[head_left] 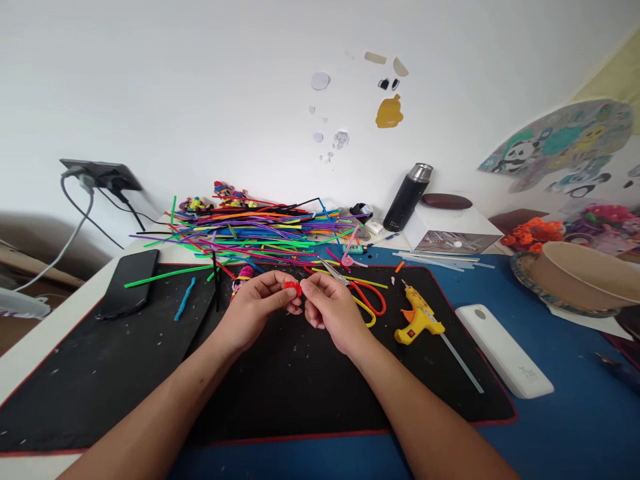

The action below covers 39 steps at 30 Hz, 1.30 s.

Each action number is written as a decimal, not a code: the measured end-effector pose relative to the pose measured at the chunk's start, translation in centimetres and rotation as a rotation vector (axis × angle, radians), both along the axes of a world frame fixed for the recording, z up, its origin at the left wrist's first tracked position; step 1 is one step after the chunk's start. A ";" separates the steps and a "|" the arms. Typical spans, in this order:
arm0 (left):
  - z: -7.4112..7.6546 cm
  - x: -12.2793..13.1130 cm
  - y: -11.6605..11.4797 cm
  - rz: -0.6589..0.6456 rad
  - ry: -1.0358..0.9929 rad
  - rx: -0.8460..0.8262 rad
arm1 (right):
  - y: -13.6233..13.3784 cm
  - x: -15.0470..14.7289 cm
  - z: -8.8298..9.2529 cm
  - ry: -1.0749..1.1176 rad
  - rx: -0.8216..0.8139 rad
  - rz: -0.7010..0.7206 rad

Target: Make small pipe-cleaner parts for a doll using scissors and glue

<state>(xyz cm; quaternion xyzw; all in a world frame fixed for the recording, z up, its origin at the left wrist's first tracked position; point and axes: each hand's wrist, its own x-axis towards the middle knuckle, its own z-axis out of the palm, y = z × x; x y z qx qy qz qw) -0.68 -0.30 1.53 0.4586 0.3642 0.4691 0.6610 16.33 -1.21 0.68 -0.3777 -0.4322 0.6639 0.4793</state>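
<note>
and the left hand and right hand are both pinching the small red piece, which is sitting between their fingertips above the black mat; scissors are lying just behind the right hand.

A black phone lies at the mat's far left corner, a white oblong device on the tabletop beside the mat's right edge.

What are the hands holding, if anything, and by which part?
A small fuzzy red piece, pinched at its opposite sides by the left hand and right hand.
</note>
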 end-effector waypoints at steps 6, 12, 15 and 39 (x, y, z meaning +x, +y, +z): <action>-0.1 -0.2 0.1 0.001 0.051 0.060 | -0.1 -0.3 -0.2 0.154 -0.077 0.074; -0.4 0.1 0.0 0.019 0.111 0.087 | 0.0 -0.3 -0.4 0.105 -0.114 0.017; -0.6 0.3 0.0 0.057 0.103 0.079 | 0.1 -0.2 -0.3 0.048 -0.103 -0.037; -0.7 -0.3 0.4 -0.021 -0.148 -0.061 | 0.1 0.1 0.2 0.035 -0.044 -0.013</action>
